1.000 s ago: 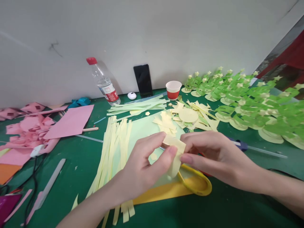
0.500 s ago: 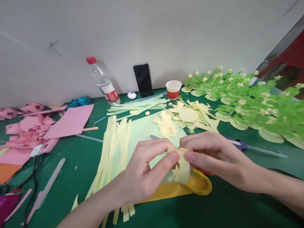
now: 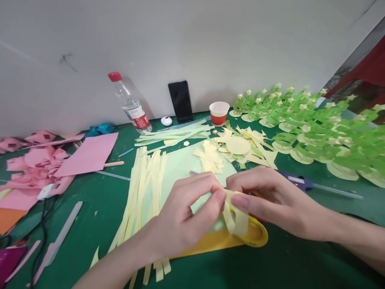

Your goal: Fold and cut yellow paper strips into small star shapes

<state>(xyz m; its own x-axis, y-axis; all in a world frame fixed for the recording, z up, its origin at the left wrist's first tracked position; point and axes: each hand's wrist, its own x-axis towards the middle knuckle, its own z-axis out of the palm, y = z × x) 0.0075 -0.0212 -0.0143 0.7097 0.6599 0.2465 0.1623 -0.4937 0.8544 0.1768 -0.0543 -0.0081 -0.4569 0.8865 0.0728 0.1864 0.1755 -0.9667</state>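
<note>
A pale yellow paper strip point(image 3: 236, 214) is pinched between both my hands over the green table. My left hand point(image 3: 183, 216) grips its upper end with thumb and forefinger. My right hand point(image 3: 267, 198) pinches the same end from the right, and the strip hangs down in a loop. Below the strip lie yellow-handled scissors point(image 3: 254, 237) on a yellow sheet point(image 3: 207, 243). To the left of my hands lies a fan of several long yellow paper strips point(image 3: 144, 188).
A plastic water bottle point(image 3: 130, 104), a black phone point(image 3: 180, 102) and a red-and-white paper cup point(image 3: 219, 113) stand by the wall. Green paper trees point(image 3: 315, 124) crowd the right. Pink paper scraps point(image 3: 45, 164) lie left. A glue gun point(image 3: 297, 184) lies behind my right hand.
The strip was held flat between my fingers a second ago; now it is bent into a hanging loop. Both hands shifted slightly down and right.
</note>
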